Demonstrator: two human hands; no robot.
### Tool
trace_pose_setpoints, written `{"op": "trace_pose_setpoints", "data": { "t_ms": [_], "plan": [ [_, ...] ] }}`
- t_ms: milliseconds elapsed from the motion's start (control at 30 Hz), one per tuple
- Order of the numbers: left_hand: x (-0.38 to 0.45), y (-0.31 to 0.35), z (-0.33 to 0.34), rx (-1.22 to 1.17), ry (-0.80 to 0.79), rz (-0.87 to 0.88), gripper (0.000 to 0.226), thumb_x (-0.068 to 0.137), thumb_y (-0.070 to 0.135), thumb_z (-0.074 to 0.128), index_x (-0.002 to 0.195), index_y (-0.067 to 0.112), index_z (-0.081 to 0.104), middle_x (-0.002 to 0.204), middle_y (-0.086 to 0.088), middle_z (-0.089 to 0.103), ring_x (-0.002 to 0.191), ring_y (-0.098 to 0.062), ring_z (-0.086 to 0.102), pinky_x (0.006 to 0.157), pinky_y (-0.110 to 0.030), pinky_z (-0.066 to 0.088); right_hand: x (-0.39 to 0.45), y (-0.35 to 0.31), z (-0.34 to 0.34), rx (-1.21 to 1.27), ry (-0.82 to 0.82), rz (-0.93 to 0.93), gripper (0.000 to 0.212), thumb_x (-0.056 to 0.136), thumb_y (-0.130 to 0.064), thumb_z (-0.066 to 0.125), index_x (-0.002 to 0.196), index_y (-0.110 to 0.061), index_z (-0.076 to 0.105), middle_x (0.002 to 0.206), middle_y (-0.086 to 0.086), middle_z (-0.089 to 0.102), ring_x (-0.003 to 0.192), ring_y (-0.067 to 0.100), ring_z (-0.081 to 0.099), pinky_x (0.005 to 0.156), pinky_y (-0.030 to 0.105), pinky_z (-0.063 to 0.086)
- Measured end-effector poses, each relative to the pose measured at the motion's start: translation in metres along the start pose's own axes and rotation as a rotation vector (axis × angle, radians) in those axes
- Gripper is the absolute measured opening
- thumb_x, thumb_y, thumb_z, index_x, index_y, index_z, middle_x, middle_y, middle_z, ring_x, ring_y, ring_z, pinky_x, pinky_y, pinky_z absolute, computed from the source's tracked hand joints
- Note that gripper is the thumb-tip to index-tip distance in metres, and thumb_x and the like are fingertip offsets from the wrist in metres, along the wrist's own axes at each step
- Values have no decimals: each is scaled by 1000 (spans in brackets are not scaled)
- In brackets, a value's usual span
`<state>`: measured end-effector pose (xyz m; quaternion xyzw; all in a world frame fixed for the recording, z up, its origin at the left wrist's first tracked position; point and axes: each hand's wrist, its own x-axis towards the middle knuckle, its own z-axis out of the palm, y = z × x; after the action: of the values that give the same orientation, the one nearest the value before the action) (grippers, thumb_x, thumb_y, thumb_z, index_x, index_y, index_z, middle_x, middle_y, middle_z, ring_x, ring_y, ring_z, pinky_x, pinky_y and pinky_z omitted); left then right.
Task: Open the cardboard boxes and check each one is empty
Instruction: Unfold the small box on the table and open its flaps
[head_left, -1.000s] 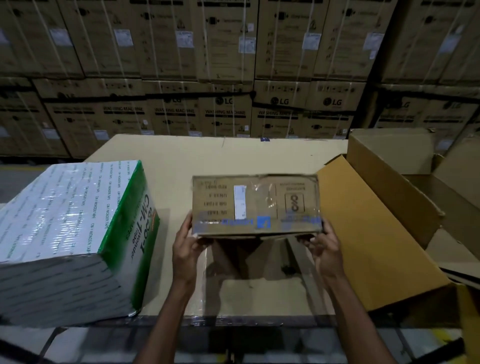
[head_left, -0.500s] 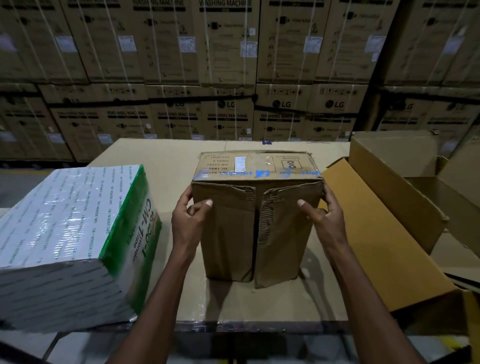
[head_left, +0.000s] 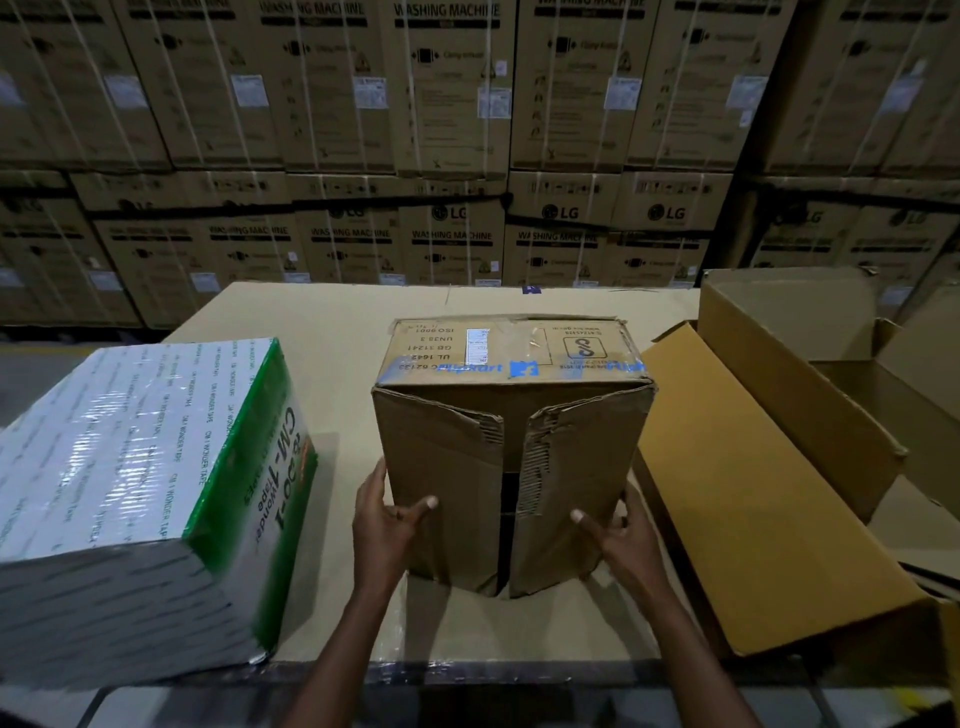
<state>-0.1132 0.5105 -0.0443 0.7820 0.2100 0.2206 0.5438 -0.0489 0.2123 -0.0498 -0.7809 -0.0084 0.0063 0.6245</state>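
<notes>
Small cardboard box (head_left: 511, 452) stands mid-tabletop (head_left: 332, 322), torn flaps facing camera. Left hand (head_left: 387, 525) and right hand (head_left: 618, 535) clamp its lower sides, thumbs on the flaps. Risk: weakened flaps rip further if yanked; light box may tip.

One head-worn view (wide-angle) looks forward and down, close over the table (head_left: 322, 317), facing a wall of stacked cartons (head_left: 452, 104) beyond.
</notes>
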Motion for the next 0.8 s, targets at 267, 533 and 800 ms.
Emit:
{"op": "trace_pose_setpoints", "data": {
  "t_ms": [267,533,800],
  "plan": [
    [-11,-25,11,49,-44,-95,64,82,48,81,136,25,58,127,-3,69,98,-30,66,68,-30,54,-6,11,13,-16,47,116,100,71,-56,86,153,-23,40,146,4,55,129,23,54,101,36,47],
    [10,-17,5,87,13,-42,57,83,55,77,135,37,62,122,2,68,112,-23,59,77,-33,52,6,-3,8,-109,215,123,63,85,-50,77,138,-28,53,120,-4,61,101,23,65,76,36,54],
    [12,-10,20,148,-139,-147,24,94,26,71,117,21,66,112,7,70,100,-19,67,72,-23,46,22,-3,5,-324,144,194,43,97,-35,66,135,-15,65,128,4,68,111,27,63,89,32,49]
  ]
}}
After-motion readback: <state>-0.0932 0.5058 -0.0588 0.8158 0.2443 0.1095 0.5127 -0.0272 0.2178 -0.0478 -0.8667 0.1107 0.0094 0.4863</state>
